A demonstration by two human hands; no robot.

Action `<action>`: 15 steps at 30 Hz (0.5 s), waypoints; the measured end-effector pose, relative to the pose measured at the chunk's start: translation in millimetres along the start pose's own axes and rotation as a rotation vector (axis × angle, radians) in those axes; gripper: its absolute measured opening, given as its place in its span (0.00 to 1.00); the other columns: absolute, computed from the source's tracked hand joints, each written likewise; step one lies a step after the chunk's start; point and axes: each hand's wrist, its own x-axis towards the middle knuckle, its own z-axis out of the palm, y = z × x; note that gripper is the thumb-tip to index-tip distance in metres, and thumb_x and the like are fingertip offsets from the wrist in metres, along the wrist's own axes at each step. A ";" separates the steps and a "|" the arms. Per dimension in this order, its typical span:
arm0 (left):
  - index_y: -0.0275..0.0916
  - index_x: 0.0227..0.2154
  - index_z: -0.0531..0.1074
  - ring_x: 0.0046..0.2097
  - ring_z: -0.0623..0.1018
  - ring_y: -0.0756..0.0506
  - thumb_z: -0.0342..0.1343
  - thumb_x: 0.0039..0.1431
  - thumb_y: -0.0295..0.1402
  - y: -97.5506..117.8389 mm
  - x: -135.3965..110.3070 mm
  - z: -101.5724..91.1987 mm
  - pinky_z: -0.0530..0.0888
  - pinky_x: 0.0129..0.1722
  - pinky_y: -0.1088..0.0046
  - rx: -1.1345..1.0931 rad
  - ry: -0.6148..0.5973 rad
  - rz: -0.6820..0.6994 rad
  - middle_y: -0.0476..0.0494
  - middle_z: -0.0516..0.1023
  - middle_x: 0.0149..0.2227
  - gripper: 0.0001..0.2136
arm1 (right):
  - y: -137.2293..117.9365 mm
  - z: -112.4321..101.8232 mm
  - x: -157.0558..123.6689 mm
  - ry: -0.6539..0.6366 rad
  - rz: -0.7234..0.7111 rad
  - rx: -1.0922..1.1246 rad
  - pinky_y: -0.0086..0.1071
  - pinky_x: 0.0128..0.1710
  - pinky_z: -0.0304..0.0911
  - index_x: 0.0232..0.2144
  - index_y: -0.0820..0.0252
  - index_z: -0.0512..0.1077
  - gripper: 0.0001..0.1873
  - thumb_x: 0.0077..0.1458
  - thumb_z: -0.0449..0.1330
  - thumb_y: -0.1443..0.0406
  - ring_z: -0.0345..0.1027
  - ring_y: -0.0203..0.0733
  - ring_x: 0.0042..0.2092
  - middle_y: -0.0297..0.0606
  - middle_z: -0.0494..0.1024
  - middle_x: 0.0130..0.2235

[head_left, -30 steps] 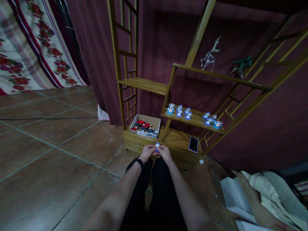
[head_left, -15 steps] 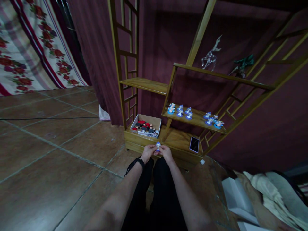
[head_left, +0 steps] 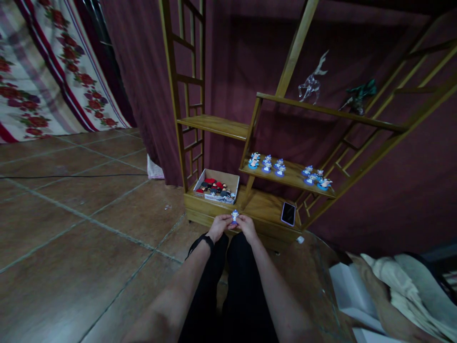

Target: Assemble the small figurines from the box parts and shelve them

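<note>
My left hand (head_left: 218, 225) and my right hand (head_left: 246, 226) meet in front of my knees, both pinched on one small blue-and-white figurine (head_left: 234, 216). Just beyond it stands a low wooden shelf unit (head_left: 217, 126). An open white cardboard box (head_left: 233, 181) with several red and black pieces sits on the bottom board. Several more blue figurines (head_left: 266, 163) stand on the middle shelf, with another group (head_left: 316, 179) to their right.
A dark phone (head_left: 287, 213) lies on the bottom board to the right. A clear glass deer (head_left: 312, 84) and a green ornament (head_left: 360, 95) stand on the upper shelf. White boxes and pale cloth (head_left: 392, 286) lie at the lower right. A black cable (head_left: 71, 176) crosses the tiled floor.
Both hands stay together on the figurine; the view has shifted only slightly.
</note>
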 end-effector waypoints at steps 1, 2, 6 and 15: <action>0.30 0.28 0.74 0.26 0.77 0.50 0.62 0.45 0.24 0.2 -0.5 -0.3 0.75 0.31 0.75 -0.008 -0.005 0.001 0.43 0.78 0.26 0.05 | 0.2 0.2 0.1 -0.004 0.003 0.008 0.32 0.30 0.68 0.24 0.61 0.72 0.13 0.37 0.61 0.57 0.71 0.39 0.29 0.34 0.77 0.26; 0.30 0.28 0.74 0.26 0.77 0.50 0.61 0.45 0.23 0.3 -0.9 -0.5 0.76 0.32 0.75 -0.016 -0.010 0.005 0.43 0.77 0.26 0.05 | 0.5 0.5 0.2 -0.008 0.005 0.016 0.32 0.30 0.68 0.25 0.61 0.72 0.13 0.37 0.61 0.57 0.71 0.39 0.29 0.34 0.77 0.27; 0.30 0.28 0.72 0.27 0.77 0.50 0.61 0.45 0.22 -0.7 -1.3 -0.5 0.76 0.32 0.74 -0.035 -0.004 0.025 0.43 0.77 0.25 0.05 | 3.0 1.3 1.3 -0.012 0.003 0.047 0.32 0.31 0.67 0.26 0.61 0.71 0.14 0.36 0.61 0.58 0.71 0.39 0.29 0.35 0.77 0.28; 0.31 0.34 0.69 0.26 0.78 0.49 0.61 0.46 0.23 -3.6 1.2 0.2 0.76 0.32 0.73 -0.050 0.046 0.021 0.43 0.77 0.25 0.11 | 7.1 0.4 2.9 -0.019 -0.022 0.088 0.32 0.32 0.67 0.28 0.61 0.70 0.15 0.37 0.61 0.59 0.71 0.40 0.32 0.36 0.77 0.31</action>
